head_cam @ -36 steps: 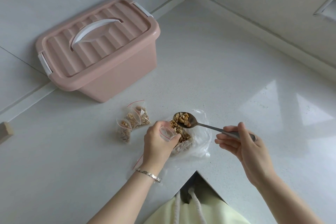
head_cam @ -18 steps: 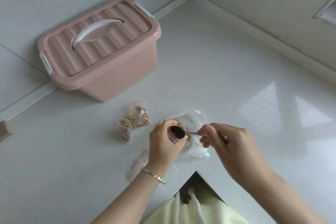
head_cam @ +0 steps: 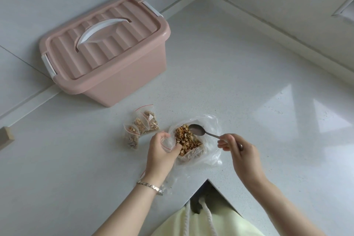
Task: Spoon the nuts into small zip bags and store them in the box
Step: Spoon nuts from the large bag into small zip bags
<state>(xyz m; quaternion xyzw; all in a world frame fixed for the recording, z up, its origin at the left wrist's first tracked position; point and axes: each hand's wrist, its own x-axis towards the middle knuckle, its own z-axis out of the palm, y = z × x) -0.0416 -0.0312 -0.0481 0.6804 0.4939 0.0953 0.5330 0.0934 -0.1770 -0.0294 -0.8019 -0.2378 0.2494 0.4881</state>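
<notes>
So from my seat at the feed: the chopped brown walnut pieces (head_cam: 186, 139) sit heaped in a crinkly clear plastic bag (head_cam: 209, 156), wide open on the white speckled countertop (head_cam: 249, 82), right at the near edge by the notch. They look golden-brown and crumbly, no whole nuts that I can make out.

Just to the left of that bag is a little cluster of three small clear zip bags with red seal lines (head_cam: 140, 127), each already holding some nuts, lying overlapped on the counter. Behind them, against the wall, stands the dusty-pink plastic storage box with a ribbed lid and white handle (head_cam: 107, 53), lid on and white latches down.

The left hand (head_cam: 162, 154) is curled, thumb and fingers pinching another small clear zip bag with a red strip (head_cam: 166, 142), held right at the edge of the nut pile. I can't tell how much is in it. A silver bracelet (head_cam: 150, 188) sits on that wrist.

The right hand (head_cam: 239, 150) grips the handle of a metal spoon (head_cam: 198, 130) between thumb and fingertips. The spoon bowl looks empty and hovers over the far side of the open bag, just beside the nuts.
</notes>
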